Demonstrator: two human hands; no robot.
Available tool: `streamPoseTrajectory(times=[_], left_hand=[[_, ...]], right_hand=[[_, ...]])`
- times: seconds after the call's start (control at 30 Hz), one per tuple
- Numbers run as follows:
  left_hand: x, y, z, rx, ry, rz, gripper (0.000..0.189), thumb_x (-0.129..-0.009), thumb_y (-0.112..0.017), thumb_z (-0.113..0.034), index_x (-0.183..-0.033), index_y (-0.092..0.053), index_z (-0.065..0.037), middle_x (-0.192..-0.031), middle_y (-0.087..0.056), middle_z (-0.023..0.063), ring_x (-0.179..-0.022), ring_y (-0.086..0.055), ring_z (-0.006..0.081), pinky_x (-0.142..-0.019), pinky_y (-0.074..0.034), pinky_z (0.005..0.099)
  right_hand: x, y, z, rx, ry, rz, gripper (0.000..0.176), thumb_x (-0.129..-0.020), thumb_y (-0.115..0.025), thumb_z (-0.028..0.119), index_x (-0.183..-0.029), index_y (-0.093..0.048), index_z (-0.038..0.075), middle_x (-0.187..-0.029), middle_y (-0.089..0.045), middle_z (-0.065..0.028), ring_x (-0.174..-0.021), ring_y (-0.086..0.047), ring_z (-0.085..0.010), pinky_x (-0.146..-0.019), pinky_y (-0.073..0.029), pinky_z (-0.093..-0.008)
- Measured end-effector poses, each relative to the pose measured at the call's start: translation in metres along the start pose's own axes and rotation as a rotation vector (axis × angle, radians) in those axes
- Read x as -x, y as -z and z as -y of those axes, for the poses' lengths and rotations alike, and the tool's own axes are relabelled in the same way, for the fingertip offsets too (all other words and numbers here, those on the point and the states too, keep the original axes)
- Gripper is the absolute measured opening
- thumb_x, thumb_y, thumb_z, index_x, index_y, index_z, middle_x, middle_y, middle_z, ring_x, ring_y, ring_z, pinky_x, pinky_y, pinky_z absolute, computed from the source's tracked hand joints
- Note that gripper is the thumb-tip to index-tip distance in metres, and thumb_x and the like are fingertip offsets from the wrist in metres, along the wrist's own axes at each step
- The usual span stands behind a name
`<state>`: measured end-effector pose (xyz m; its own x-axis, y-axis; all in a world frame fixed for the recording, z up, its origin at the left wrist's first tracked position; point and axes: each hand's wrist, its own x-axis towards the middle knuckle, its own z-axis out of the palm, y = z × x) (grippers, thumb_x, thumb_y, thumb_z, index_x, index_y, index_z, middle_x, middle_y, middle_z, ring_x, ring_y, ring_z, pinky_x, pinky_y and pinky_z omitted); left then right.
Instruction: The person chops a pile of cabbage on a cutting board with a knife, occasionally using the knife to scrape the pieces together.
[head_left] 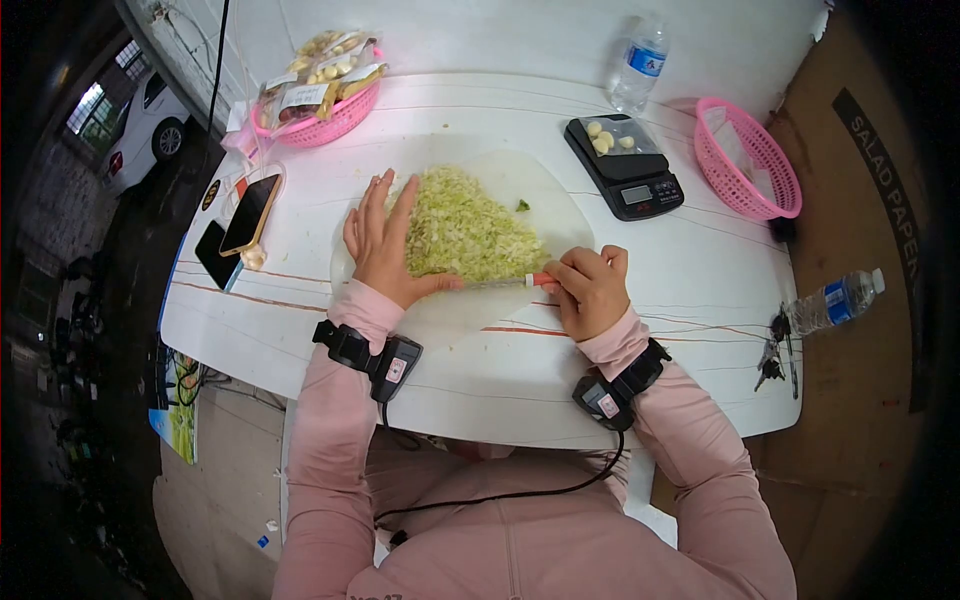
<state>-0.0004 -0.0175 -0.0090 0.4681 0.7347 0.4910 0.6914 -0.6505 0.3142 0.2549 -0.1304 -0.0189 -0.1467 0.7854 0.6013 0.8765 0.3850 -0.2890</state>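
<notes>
A heap of finely chopped pale green vegetable (pixel 465 220) lies on a translucent round cutting board (pixel 555 200). My right hand (pixel 592 290) is closed around the red and white handle of a knife (pixel 532 280). Its thin blade lies low along the near edge of the heap and points left, partly covered by green bits. On the left side of the heap my left hand (pixel 385 245) is spread, fingers stretched away from me. Its thumb reaches right, close to the blade's tip. A small dark green piece (pixel 523 205) sits apart on the board.
A black scale (pixel 630 200) holds a bag of garlic cloves (pixel 612 137). Pink baskets (pixel 745 160) stand right and back left (pixel 330 125). Water bottles (pixel 640 65) are behind and at right (pixel 835 303). Phones (pixel 250 215) lie left; keys (pixel 770 362) lie right.
</notes>
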Motion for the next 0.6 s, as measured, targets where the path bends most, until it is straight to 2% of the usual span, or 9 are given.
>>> streamPoseTrajectory(times=[0.17, 0.27, 0.47, 0.6], left_hand=[[-0.004, 0.007, 0.000, 0.151, -0.048, -0.134, 0.127, -0.048, -0.092, -0.052, -0.151, -0.031, -0.011, -0.155, -0.026, 0.0167, -0.144, -0.021, 0.0379, -0.113, -0.015, 0.0539], [-0.005, 0.005, 0.002, 0.122, -0.059, -0.155, 0.125, -0.049, -0.092, -0.051, -0.152, -0.032, -0.013, -0.155, -0.025, 0.0167, -0.143, -0.021, 0.0381, -0.113, -0.015, 0.0532], [0.001, -0.007, 0.000, 0.050, 0.070, 0.004, 0.126, -0.050, -0.092, -0.048, -0.153, -0.028, -0.016, -0.157, -0.021, 0.0182, -0.144, -0.019, 0.0383, -0.113, -0.014, 0.0537], [0.002, -0.009, -0.001, 0.023, 0.098, 0.023, 0.126, -0.051, -0.092, -0.047, -0.154, -0.026, -0.016, -0.157, -0.019, 0.0192, -0.145, -0.017, 0.0382, -0.113, -0.014, 0.0533]], right_hand=[[-0.004, 0.007, 0.004, -0.002, 0.030, -0.086, 0.022, -0.075, -0.071, 0.005, -0.096, -0.067, 0.009, -0.084, -0.057, -0.0021, -0.081, -0.054, -0.0203, -0.079, -0.031, -0.0386], [-0.004, 0.006, 0.004, 0.009, 0.035, -0.122, 0.022, -0.075, -0.071, 0.005, -0.097, -0.067, 0.009, -0.084, -0.056, -0.0017, -0.080, -0.054, -0.0197, -0.079, -0.030, -0.0386], [-0.005, 0.006, 0.010, 0.088, 0.043, -0.120, 0.020, -0.076, -0.071, 0.006, -0.095, -0.067, 0.009, -0.083, -0.054, -0.0018, -0.080, -0.054, -0.0201, -0.080, -0.031, -0.0397], [0.000, 0.000, 0.008, 0.111, 0.010, -0.050, 0.017, -0.077, -0.070, 0.007, -0.094, -0.066, 0.009, -0.081, -0.054, -0.0018, -0.080, -0.055, -0.0205, -0.080, -0.031, -0.0407]])
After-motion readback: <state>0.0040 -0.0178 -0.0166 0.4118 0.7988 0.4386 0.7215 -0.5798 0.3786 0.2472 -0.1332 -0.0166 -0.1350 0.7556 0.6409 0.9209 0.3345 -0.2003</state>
